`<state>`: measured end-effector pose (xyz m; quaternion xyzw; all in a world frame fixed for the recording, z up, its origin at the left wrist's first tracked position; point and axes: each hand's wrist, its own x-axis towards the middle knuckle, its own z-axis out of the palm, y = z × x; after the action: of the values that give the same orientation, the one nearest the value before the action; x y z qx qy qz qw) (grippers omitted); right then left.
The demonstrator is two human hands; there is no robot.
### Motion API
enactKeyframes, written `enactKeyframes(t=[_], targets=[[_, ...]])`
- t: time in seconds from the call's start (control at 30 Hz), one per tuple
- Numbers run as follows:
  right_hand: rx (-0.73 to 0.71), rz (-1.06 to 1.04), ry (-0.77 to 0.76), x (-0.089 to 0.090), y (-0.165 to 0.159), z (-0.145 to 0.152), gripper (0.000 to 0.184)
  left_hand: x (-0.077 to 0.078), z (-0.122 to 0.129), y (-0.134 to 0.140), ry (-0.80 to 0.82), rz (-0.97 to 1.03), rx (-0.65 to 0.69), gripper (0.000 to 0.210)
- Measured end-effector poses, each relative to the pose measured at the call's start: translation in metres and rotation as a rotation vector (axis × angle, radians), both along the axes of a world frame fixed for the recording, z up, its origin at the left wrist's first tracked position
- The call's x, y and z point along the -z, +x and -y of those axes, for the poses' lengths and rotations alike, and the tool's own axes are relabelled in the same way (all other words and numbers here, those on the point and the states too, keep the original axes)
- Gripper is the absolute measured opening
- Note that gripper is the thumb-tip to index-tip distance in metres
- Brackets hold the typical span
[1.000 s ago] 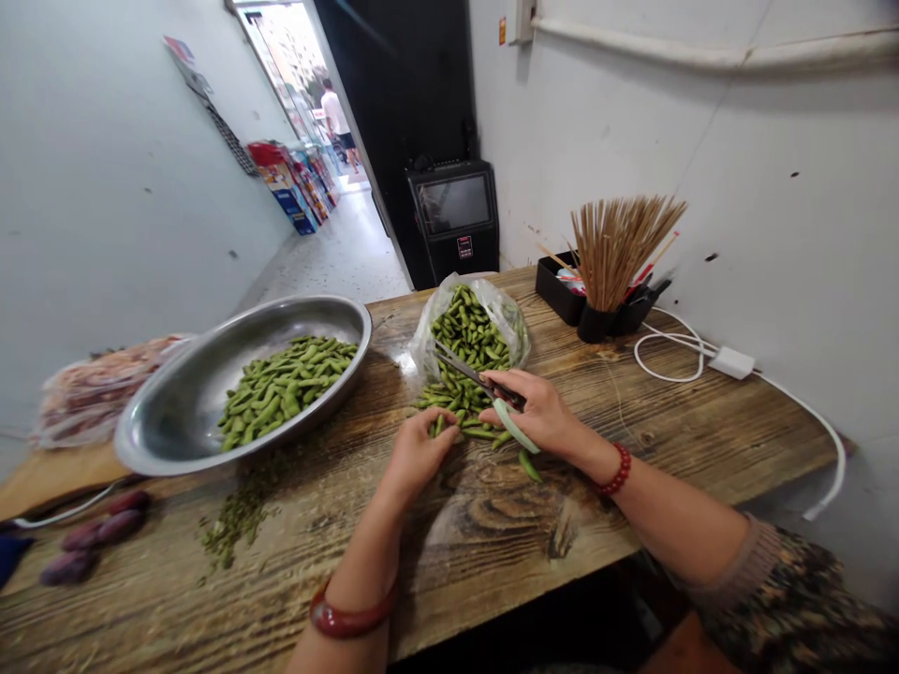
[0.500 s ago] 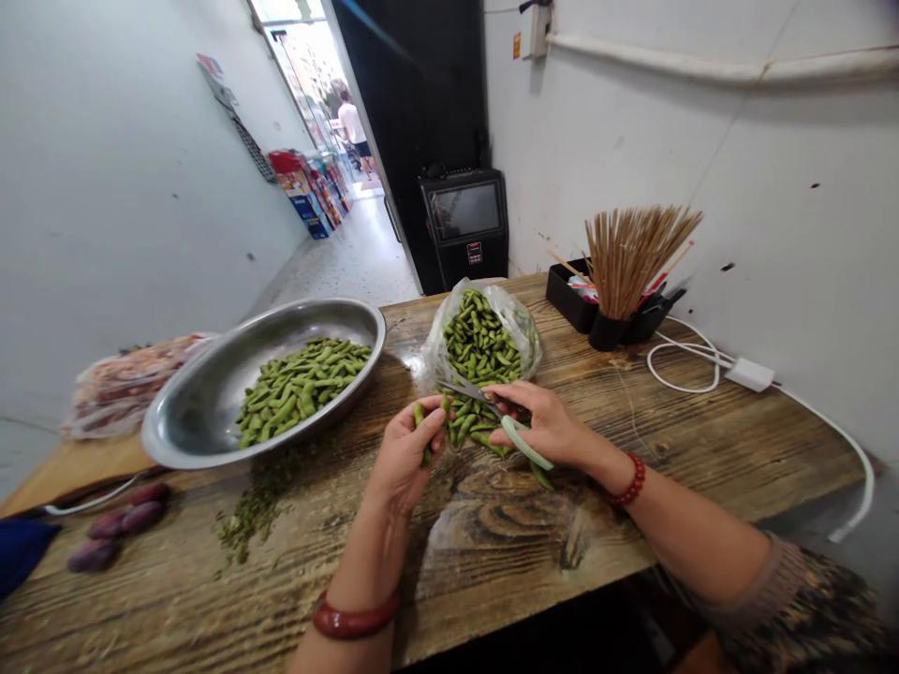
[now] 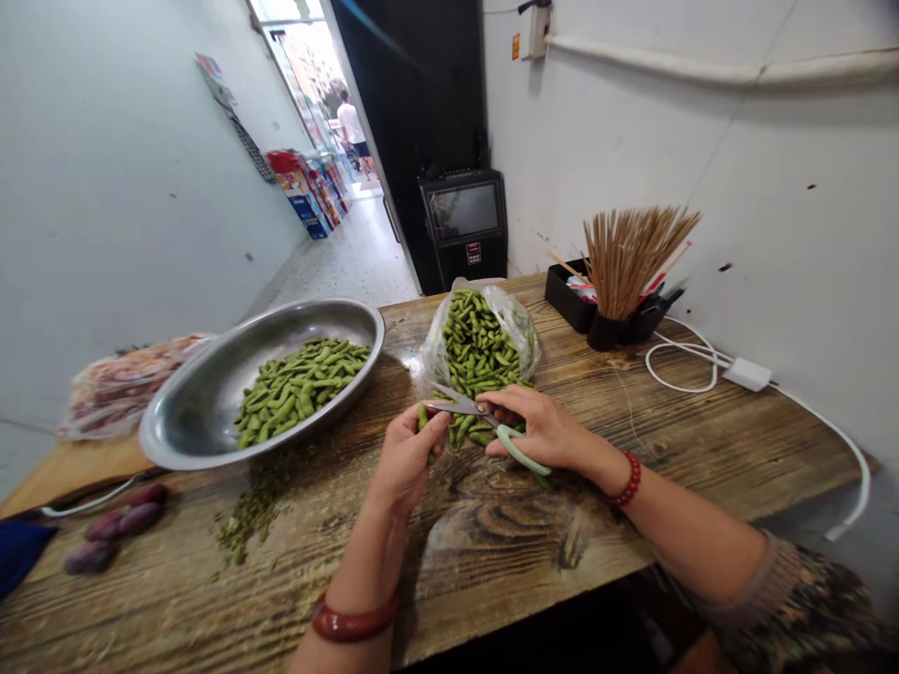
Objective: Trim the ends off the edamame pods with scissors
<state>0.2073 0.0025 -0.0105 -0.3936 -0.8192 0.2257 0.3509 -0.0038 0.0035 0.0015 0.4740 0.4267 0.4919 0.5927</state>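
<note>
My left hand [image 3: 407, 454] pinches a green edamame pod [image 3: 423, 418] between thumb and fingers. In my right hand [image 3: 537, 426] is a pair of scissors [image 3: 509, 440] with pale green handles; their blades are parted and reach to the top of my left hand, close by the pod. Just beyond both hands, a clear plastic bag [image 3: 528, 342] lies open, full of edamame pods [image 3: 478, 337], some spilling out beneath the scissors. To the left stands a wide steel basin [image 3: 189, 421] holding a heap of pods [image 3: 302, 384].
Small green trimmings [image 3: 249, 520] lie scattered before the basin. Purple-red oblong items [image 3: 126, 520] and a bag of pale pink pieces [image 3: 133, 379] are at the left. Skewers [image 3: 628, 262] stand in a black holder at the back right, near a white cable [image 3: 815, 402].
The scissors' blades have parted wider and shifted slightly left, nearer the pod in my left hand. My left hand has barely moved.
</note>
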Motion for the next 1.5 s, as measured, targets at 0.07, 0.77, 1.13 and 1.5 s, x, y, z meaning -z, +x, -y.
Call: enactKeyframes(t=[0.07,0.77,1.13,1.5], targets=[[0.003,-0.001,0.0,0.0,0.0,0.0,0.062,0.0,0.0,0.0,-0.001,0.002,-0.001,0.022],[-0.013,0.004,0.003,0.004,0.0,0.0,0.057,0.001,0.0,-0.001,0.108,-0.187,0.036,0.021],[0.062,-0.065,0.007,0.008,0.001,-0.006,0.048,-0.003,0.0,0.002,0.088,-0.241,-0.022,0.018],[0.091,-0.116,-0.012,0.008,0.0,-0.005,0.047,-0.004,-0.002,0.001,-0.078,0.233,-0.082,0.03]])
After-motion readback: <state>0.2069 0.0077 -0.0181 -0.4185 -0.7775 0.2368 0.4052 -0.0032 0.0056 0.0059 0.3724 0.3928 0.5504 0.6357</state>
